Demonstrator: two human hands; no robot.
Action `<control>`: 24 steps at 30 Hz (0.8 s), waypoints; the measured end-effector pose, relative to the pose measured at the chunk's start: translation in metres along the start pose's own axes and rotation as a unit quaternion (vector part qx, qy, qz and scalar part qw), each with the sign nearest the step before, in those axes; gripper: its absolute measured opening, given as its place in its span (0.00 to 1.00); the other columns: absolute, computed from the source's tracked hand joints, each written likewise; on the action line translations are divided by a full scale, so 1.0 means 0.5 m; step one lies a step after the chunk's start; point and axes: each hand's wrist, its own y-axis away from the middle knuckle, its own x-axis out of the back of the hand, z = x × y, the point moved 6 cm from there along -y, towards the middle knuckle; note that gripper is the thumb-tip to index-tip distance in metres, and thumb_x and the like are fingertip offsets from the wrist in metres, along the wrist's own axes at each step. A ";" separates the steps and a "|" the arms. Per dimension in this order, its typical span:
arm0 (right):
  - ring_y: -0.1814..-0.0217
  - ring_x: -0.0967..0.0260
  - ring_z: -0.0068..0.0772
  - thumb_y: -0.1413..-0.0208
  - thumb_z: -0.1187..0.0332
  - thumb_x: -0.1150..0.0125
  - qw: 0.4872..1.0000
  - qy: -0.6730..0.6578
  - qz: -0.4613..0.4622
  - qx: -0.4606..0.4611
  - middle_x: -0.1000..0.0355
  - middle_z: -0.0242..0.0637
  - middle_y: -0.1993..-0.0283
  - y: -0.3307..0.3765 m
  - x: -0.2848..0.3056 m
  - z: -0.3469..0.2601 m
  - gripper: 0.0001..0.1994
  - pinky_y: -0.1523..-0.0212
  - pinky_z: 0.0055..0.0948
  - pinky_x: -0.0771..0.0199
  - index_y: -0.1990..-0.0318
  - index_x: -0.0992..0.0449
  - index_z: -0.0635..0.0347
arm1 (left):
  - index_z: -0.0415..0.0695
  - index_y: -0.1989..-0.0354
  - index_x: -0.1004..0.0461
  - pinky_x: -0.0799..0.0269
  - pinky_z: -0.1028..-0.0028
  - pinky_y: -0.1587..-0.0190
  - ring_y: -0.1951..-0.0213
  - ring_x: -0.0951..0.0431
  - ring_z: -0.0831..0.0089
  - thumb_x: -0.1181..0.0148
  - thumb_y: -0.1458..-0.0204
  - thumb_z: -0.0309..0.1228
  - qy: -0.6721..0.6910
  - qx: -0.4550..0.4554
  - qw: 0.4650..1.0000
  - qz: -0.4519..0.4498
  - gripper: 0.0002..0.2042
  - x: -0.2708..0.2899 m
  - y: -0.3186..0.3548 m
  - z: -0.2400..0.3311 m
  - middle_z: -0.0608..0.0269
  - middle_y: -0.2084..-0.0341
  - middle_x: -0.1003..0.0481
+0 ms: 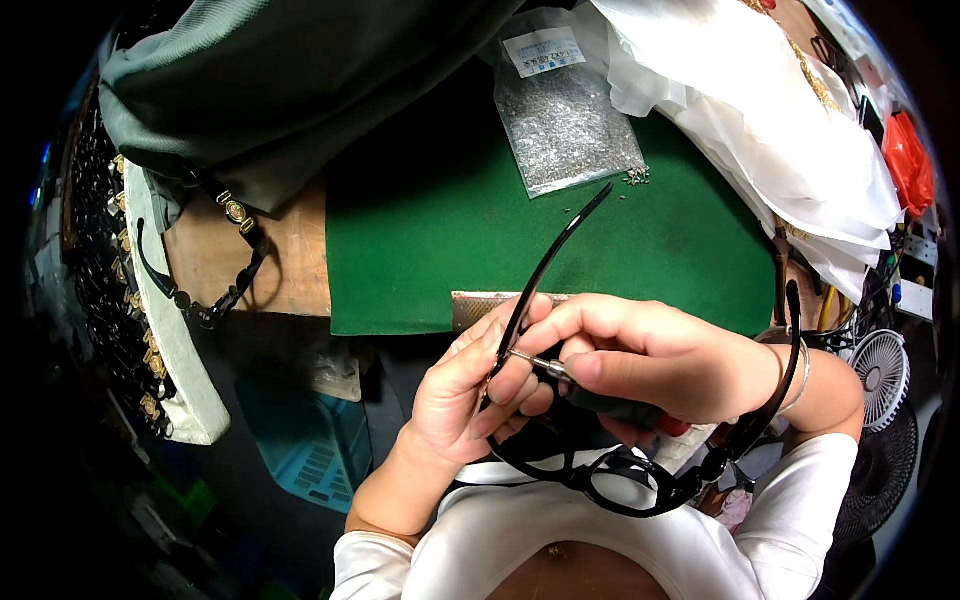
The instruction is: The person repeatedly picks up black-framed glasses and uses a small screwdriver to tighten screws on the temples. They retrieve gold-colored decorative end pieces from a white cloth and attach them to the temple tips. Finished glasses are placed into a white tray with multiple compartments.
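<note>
Noted a black glasses frame (579, 478) held off the table's (298, 245) near edge, with one temple arm (555, 250) slanting up over that edge. Found the left hand (462, 388) clamped, thumb against fingers, on the arm's lower part; found the right hand (665, 355) closed around a screwdriver (555, 369), with tip directed at the same spot — cannot confirm a seated bit. Judged to be screw work on the arm. Hold the bit square to the screw, press lightly, turn slowly and stop at firm resistance. Brace behind the joint with the left fingers, clear of any slip. Support the hanging front — otherwise risk straining the joint. Leave undisturbed the small metal pieces (637, 176) spilled beside a clear bag (565, 125) toward the table's far edge.
</note>
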 end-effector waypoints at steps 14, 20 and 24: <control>0.86 0.41 0.15 0.44 0.65 0.54 1.000 -0.004 0.025 0.009 0.36 0.29 0.81 -0.001 0.016 0.032 0.16 0.88 0.15 0.42 0.55 0.43 0.70 | 0.42 0.47 0.41 0.39 0.81 0.79 0.92 0.43 0.84 0.55 0.46 0.37 0.006 0.025 0.999 -0.034 0.19 0.003 -0.012 -0.008 0.71 0.90 0.40; 0.76 0.34 0.30 0.47 0.65 0.50 0.903 0.353 0.020 0.244 0.35 0.39 0.74 0.009 0.043 0.012 0.13 0.76 0.27 0.34 0.58 0.36 0.63 | 0.38 0.50 0.41 0.46 0.82 0.84 0.94 0.44 0.83 0.59 0.44 0.38 -0.032 -0.062 0.997 -0.023 0.18 -0.021 0.012 0.020 0.69 0.91 0.38; 0.77 0.33 0.44 0.52 0.66 0.46 0.690 0.648 0.247 0.204 0.40 0.45 0.68 0.017 0.075 -0.029 0.16 0.76 0.34 0.30 0.57 0.37 0.63 | 0.39 0.71 0.38 0.38 0.78 0.80 0.93 0.43 0.82 0.59 0.44 0.40 -0.105 -0.094 0.985 -0.095 0.14 -0.046 0.009 0.035 0.67 0.95 0.39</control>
